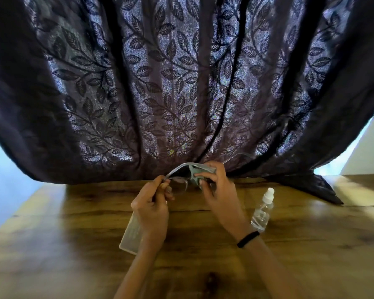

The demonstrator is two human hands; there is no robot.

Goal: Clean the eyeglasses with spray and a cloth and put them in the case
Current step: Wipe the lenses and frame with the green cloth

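Eyeglasses (179,186) up over the bench (73,234). Left hand (152,209) fingers (159,183) pinching one end of the frame, right hand (219,190) fingers (205,174) clamping a grey cloth (195,176) round one lens. Case (131,233) flat below the left wrist, spray bottle (262,210) upright just right.

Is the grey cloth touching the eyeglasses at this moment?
Touching. The head view shows the right hand pinching the grey cloth around one lens of the eyeglasses, with no gap.

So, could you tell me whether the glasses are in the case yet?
Out. The left hand holds the glasses above the table; the right hand pinches the cloth on them.
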